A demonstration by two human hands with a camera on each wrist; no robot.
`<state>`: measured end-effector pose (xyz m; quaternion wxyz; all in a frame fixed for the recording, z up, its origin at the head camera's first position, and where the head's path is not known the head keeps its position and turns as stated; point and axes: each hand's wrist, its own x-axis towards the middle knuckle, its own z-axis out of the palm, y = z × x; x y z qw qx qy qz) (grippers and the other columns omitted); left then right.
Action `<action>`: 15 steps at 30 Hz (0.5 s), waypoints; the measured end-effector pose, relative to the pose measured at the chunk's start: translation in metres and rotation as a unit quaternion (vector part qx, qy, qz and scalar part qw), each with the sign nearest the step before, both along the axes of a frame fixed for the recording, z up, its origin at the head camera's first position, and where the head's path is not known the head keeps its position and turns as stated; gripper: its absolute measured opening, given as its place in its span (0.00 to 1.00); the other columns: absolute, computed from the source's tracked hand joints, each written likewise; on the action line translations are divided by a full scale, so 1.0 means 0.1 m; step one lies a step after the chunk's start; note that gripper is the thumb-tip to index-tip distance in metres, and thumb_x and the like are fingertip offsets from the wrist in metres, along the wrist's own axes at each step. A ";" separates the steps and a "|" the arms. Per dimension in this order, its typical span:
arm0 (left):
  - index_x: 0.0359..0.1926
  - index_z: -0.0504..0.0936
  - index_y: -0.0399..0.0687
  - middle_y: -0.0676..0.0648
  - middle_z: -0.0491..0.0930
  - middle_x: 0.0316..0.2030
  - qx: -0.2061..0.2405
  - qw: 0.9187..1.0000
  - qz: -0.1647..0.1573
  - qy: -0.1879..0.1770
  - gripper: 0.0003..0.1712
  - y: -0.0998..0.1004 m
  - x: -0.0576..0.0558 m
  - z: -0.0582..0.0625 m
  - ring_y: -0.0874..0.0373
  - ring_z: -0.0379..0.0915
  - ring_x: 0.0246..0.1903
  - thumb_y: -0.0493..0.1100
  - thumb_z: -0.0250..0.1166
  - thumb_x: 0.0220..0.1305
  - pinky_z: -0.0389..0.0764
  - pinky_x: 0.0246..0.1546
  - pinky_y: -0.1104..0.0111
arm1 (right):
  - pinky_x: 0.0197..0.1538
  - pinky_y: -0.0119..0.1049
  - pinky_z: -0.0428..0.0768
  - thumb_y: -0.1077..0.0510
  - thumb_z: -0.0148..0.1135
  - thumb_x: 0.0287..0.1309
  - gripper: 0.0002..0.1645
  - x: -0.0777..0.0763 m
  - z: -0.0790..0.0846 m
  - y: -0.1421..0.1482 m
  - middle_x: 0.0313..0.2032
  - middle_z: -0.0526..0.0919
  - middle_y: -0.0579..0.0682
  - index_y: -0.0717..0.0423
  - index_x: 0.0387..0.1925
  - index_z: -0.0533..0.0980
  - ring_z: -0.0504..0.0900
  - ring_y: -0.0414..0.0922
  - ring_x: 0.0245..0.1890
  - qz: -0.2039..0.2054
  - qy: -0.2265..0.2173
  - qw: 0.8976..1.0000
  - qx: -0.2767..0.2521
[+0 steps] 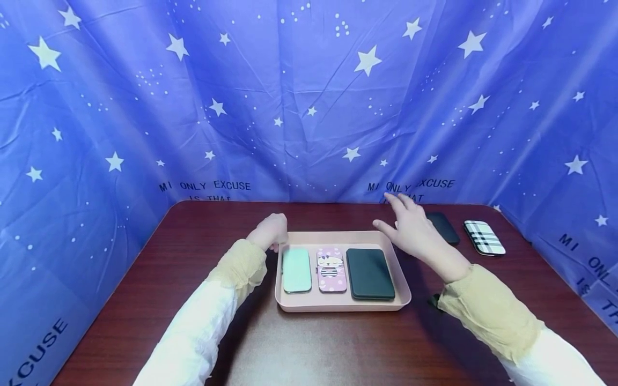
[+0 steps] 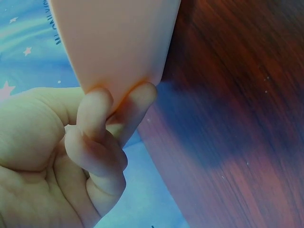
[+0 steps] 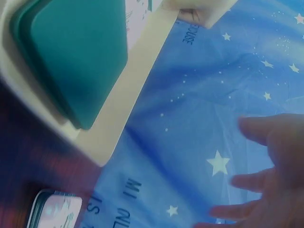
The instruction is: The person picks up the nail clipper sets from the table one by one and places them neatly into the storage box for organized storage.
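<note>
A shallow pink tray (image 1: pixel 338 307) stands on the table. In it lie, from left to right, a mint-green flat case (image 1: pixel 296 271), a pink cartoon-print case (image 1: pixel 332 276) and a larger dark green case (image 1: pixel 370 274). My left hand (image 1: pixel 271 231) pinches the tray's far left corner; in the left wrist view its thumb and curled fingers (image 2: pixel 142 95) meet at that corner. Beyond the tray's far right side, my right hand (image 1: pixel 410 228) hovers with its fingers spread and holds nothing.
To the right on the table lie a black flat item (image 1: pixel 444 228), partly behind my right hand, and a plaid case (image 1: pixel 484 238). Something small and dark (image 1: pixel 434 301) shows by the right sleeve. A blue star-printed curtain (image 1: pixel 309 107) hangs behind the table.
</note>
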<state>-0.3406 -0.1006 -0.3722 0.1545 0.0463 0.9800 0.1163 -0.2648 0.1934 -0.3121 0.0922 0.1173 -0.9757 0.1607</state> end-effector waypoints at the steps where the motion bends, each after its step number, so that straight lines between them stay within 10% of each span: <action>1: 0.28 0.80 0.36 0.47 0.78 0.09 0.000 1.000 0.000 0.001 0.04 0.00 0.00 0.00 0.60 0.71 0.07 0.30 0.58 0.54 0.73 0.10 0.73 | 0.56 0.72 0.59 0.40 0.55 0.62 0.44 -0.01 0.00 0.02 0.68 0.52 0.71 0.57 0.71 0.52 0.53 0.73 0.64 -0.003 0.011 1.000 -0.009; 15: 0.28 0.79 0.37 0.47 0.78 0.10 0.005 1.000 -0.001 0.005 0.05 0.01 0.02 0.01 0.60 0.70 0.07 0.30 0.56 0.55 0.73 0.10 0.73 | 0.58 0.75 0.49 0.27 0.48 0.57 0.52 -0.20 -0.02 0.33 0.73 0.35 0.62 0.40 0.74 0.40 0.40 0.69 0.70 -0.042 0.035 0.998 -0.030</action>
